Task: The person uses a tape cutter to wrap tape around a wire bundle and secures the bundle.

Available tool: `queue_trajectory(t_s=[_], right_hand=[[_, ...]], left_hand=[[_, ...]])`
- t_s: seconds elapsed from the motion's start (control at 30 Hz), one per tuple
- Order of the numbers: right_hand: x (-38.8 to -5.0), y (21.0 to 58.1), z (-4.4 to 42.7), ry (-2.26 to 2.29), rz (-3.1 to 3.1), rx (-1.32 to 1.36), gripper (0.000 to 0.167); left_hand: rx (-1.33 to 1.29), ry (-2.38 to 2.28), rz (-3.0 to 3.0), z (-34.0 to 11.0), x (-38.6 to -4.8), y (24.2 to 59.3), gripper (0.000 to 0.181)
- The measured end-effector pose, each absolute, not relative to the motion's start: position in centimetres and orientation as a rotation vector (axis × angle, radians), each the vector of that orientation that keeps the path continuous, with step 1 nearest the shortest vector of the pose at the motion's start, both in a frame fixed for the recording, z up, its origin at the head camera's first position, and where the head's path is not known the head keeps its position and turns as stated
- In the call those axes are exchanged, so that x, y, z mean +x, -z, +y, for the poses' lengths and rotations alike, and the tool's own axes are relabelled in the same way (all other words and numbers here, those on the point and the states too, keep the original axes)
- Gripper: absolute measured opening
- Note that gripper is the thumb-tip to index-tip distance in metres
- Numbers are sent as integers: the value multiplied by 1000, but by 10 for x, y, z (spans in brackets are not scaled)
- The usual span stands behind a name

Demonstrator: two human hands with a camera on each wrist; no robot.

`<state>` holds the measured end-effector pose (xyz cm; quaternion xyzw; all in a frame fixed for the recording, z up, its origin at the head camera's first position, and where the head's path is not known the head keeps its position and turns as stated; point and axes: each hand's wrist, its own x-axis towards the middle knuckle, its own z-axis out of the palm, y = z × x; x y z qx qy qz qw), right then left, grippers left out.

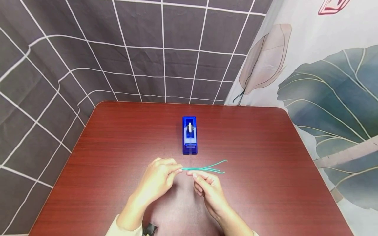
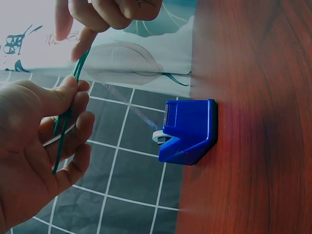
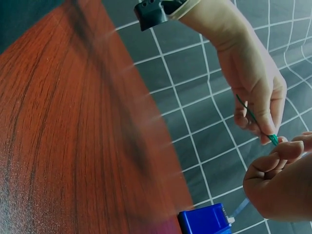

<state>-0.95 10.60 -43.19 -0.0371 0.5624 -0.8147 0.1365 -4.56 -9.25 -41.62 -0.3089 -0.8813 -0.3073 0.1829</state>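
My left hand (image 1: 157, 177) pinches a bundle of thin green wires (image 1: 203, 169) between thumb and fingers. Their split, slightly bent ends point right in the head view; in the left wrist view, loose tails (image 2: 61, 146) cross the palm. Beyond stands a blue tape dispenser (image 1: 190, 142) with a small white roll. A strip of clear tape (image 2: 129, 107) stretches from it towards the wires. My right hand (image 1: 211, 193) has its thumb and index fingertip together at the wires, apparently on the tape's end; its other fingers are curled. Fingers partly hide the tape's end.
The dispenser stands on a reddish-brown wooden table (image 1: 251, 147). A dark grid-patterned curtain (image 1: 141, 59) hangs behind and to the left. A pale leaf-print curtain (image 1: 325, 108) is at the right. A black object (image 1: 150, 228) shows by the left sleeve.
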Motion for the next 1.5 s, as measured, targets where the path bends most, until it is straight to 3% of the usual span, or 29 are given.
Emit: queue_trajectory(t_s=[0.47,1.0,1.1,1.33,1.5], right_hand=[[-12,433,104,2335,1689,46,17],[-14,437,106,2221,1824,85,24],[-13,439,107,2283,1807,20,30],[-13,441,113,2468,1495,-426,43],[-13,440,114,2435,1449,-442,42]], left_hand=[[-866,918,-2482,-91,-45,416,4],[-841,902,-2507,-92,-45,417,4],[-832,898,-2499,-92,-45,417,3],[-825,891,-2491,-92,-45,416,4],[-818,889,-2498,-92,-45,416,4]])
